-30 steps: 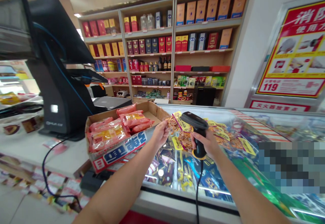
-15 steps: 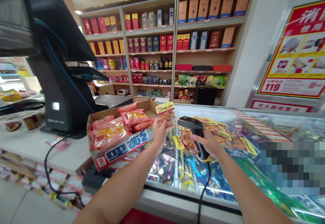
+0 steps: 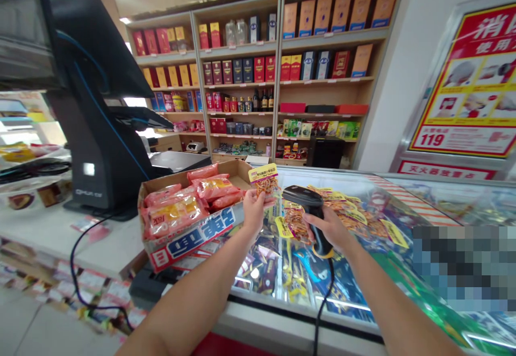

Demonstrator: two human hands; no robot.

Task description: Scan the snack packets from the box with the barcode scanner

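Note:
My left hand (image 3: 253, 211) is closed on a small snack packet (image 3: 264, 179) with a yellow label, held upright above the glass freezer lid (image 3: 407, 194). My right hand (image 3: 328, 228) grips a black handheld barcode scanner (image 3: 306, 201), its head pointing left toward the packet; its cable hangs down toward me. More yellow-labelled snack packets (image 3: 350, 213) lie in a strip on the glass behind the scanner.
An open cardboard box (image 3: 189, 237) of orange-pink snack bags sits to the left, partly on the white counter (image 3: 52, 232). A black checkout terminal (image 3: 92, 103) stands at the far left. Shelves of boxed goods (image 3: 262, 71) line the back wall. A red poster (image 3: 471, 87) hangs on the right.
My left hand lifted one packet up and left, off the strip on the glass. The scanner tilted from upright to pointing left at the packet.

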